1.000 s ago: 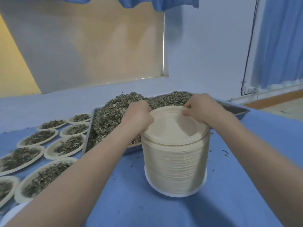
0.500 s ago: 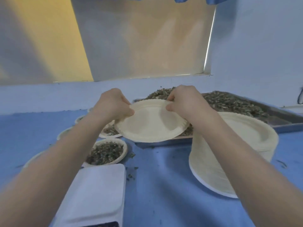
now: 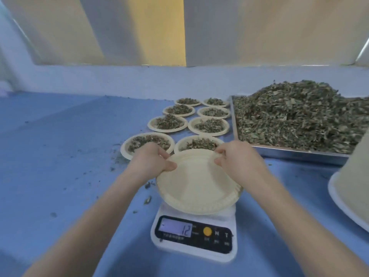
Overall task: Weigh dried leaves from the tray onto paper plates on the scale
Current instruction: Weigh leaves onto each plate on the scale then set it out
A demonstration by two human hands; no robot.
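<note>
I have an empty paper plate [image 3: 196, 183] pinched at its far rim by both hands: the left hand [image 3: 150, 160] takes the far-left edge with thumb on top and fingers curled under, the right hand [image 3: 238, 159] takes the far-right edge the same way. Each grip is closed on the rim, not spread. The plate tilts slightly toward me, its near edge low over the platform of the scale [image 3: 194, 234]; I cannot tell whether it already bears on the platform, though the display shows a 12 with a minus mark at its left.

What the next move turns on is where the leaves lie from my grip. The dried leaves [image 3: 295, 114] are heaped in the tray [image 3: 289, 153], beyond and to the right of the right hand, with that hand plainly the nearer one. So I judge the plate should settle flat and centred, both hands let go, and the right hand reach for the leaves.

Beyond the left hand, on the table [image 3: 60, 156], filled plates [image 3: 191, 120] stand in two rows. To the far right of my grip stands the plate stack [image 3: 355, 184], partly cut off.
</note>
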